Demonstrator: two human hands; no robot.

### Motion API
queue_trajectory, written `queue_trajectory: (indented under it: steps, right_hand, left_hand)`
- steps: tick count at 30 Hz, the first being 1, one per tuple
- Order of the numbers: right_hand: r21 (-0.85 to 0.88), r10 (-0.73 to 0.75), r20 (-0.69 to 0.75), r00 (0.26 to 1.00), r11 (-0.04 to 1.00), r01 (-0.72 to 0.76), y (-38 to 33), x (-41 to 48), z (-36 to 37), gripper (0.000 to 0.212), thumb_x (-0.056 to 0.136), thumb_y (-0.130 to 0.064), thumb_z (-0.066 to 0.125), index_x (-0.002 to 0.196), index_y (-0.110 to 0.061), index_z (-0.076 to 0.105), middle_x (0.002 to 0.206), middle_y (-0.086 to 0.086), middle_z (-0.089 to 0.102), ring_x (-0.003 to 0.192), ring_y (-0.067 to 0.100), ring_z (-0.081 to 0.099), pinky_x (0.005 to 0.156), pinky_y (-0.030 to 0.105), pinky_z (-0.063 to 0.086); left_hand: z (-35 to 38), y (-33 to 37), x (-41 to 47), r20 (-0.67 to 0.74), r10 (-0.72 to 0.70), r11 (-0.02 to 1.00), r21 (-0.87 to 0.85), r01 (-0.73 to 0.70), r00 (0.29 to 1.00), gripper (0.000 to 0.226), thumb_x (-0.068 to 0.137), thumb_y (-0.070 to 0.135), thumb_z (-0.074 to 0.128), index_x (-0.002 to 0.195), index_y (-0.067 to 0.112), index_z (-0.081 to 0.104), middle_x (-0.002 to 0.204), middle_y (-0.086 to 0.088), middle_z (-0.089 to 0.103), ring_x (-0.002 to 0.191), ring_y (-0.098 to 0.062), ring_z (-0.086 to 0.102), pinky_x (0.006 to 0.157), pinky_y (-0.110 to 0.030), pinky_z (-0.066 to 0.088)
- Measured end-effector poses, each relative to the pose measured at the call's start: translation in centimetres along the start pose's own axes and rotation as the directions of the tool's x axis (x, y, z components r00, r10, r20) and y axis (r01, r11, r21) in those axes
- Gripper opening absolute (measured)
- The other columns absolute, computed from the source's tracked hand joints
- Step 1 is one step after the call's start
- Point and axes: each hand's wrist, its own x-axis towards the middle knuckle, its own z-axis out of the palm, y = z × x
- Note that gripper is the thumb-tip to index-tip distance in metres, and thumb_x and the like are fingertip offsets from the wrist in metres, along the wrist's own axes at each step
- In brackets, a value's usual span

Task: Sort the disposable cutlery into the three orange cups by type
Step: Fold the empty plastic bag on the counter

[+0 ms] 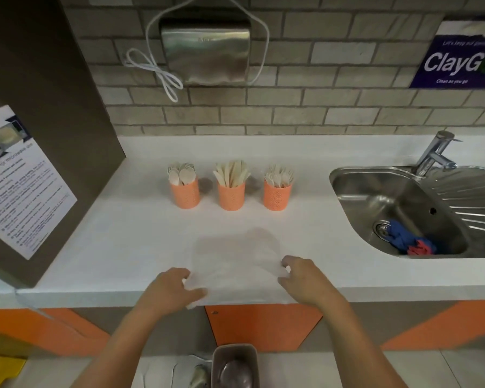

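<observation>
Three orange cups stand in a row on the white counter (118,242). The left cup (185,193) holds wooden spoons, the middle cup (231,196) holds wooden knives, and the right cup (277,196) holds wooden forks. Nearer to me a thin clear plastic bag (235,261) lies flat at the counter's front edge. My left hand (171,292) pinches its left side and my right hand (305,281) pinches its right side. No loose cutlery shows on the counter.
A steel sink (398,208) with a tap (434,154) sits at the right, with a blue and red cloth (409,242) in the basin. A brown panel with a notice (25,177) stands at the left. A bin (234,365) stands on the floor below.
</observation>
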Motion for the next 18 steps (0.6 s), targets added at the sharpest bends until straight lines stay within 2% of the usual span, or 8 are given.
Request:
queue_trajectory:
  steps: [2,4,7,9,10,12,15,18]
  right_hand:
    - [0.058,0.013,-0.170,0.985,0.998,-0.003,-1.2,0.4,-0.8,0.027,0.096,-0.027,0.054,0.122,-0.025,0.060,0.099,0.005,0.069,0.079,0.023,0.067,0.072,0.035,0.055]
    - [0.103,-0.033,-0.456,0.889,0.991,0.090,-3.0,0.7,-3.1,0.028,0.097,-0.026,0.050,0.122,-0.023,0.062,0.090,0.010,0.070,0.082,0.034,0.067,0.071,0.037,0.054]
    - [0.254,-0.011,-0.810,0.587,0.895,0.367,-6.3,-0.2,-7.6,0.033,0.101,-0.021,0.044,0.130,-0.024,0.059,0.066,0.005,0.059,0.064,0.033,0.061,0.059,0.037,0.046]
    - [0.208,-0.012,-0.924,0.381,0.822,0.530,-7.3,-1.1,-9.4,0.036,0.105,-0.018,0.045,0.138,-0.027,0.055,0.059,0.002,0.055,0.054,0.023,0.051,0.053,0.033,0.040]
    - [0.137,-0.056,-0.948,0.315,0.820,0.556,-7.4,-1.2,-9.6,0.041,0.103,-0.014,0.048,0.141,-0.027,0.055,0.059,0.004,0.056,0.051,0.021,0.045,0.051,0.031,0.038]
    - [0.017,-0.185,-0.918,0.352,0.867,0.499,-6.7,-0.6,-8.7,0.062,0.090,-0.003,0.052,0.146,-0.030,0.052,0.066,0.007,0.064,0.053,0.018,0.044,0.055,0.031,0.041]
    - [-0.117,-0.252,-0.560,0.790,0.967,0.225,-3.8,1.4,-5.2,0.070,0.093,-0.012,0.053,0.154,-0.041,0.034,0.076,0.007,0.065,0.073,0.034,0.063,0.063,0.037,0.049]
    - [-0.186,-0.135,-0.157,0.978,0.977,0.105,-1.3,2.0,-0.8,0.059,0.102,-0.034,0.051,0.158,-0.034,0.029,0.117,0.012,0.069,0.104,0.033,0.066,0.081,0.040,0.056]
  left_hand:
    - [-1.0,1.1,0.5,-0.155,0.027,0.993,-0.112,-0.045,0.988,0.059,0.091,0.050,0.072,0.141,0.023,0.056,0.108,-0.002,0.072,0.098,-0.016,0.068,0.085,-0.030,0.052]
    - [-3.6,3.3,0.4,-0.477,0.061,0.959,-0.216,-0.184,0.877,0.038,0.095,0.040,0.069,0.128,0.023,0.058,0.068,0.001,0.065,0.070,-0.016,0.065,0.066,-0.033,0.047]
    - [-8.5,6.6,-1.4,-0.863,0.121,0.866,-0.149,-0.477,0.490,0.023,0.100,0.030,0.062,0.121,0.023,0.055,0.059,0.002,0.051,0.058,-0.018,0.055,0.056,-0.035,0.040]
    - [-10.3,7.5,-2.6,-0.944,0.205,0.812,0.017,-0.583,0.257,0.025,0.101,0.023,0.064,0.125,0.022,0.055,0.061,0.003,0.044,0.055,-0.018,0.047,0.054,-0.032,0.038]
    - [-10.4,7.2,-2.4,-0.943,0.259,0.814,0.097,-0.573,0.208,0.029,0.100,0.022,0.066,0.127,0.023,0.056,0.062,0.004,0.043,0.055,-0.019,0.046,0.053,-0.032,0.038]
    - [-9.3,6.1,-1.1,-0.882,0.350,0.866,0.177,-0.467,0.315,0.042,0.096,0.026,0.072,0.133,0.032,0.052,0.066,0.003,0.047,0.060,-0.022,0.050,0.056,-0.032,0.041]
    - [-5.3,3.0,1.6,-0.569,0.362,0.931,0.263,-0.254,0.739,0.059,0.096,0.040,0.068,0.146,0.046,0.037,0.077,0.000,0.062,0.074,-0.027,0.065,0.060,-0.033,0.046]
    - [-0.9,0.7,2.8,-0.300,0.273,0.928,0.333,-0.167,0.914,0.069,0.100,0.057,0.053,0.159,0.043,0.021,0.086,0.003,0.068,0.080,-0.021,0.067,0.063,-0.033,0.051]
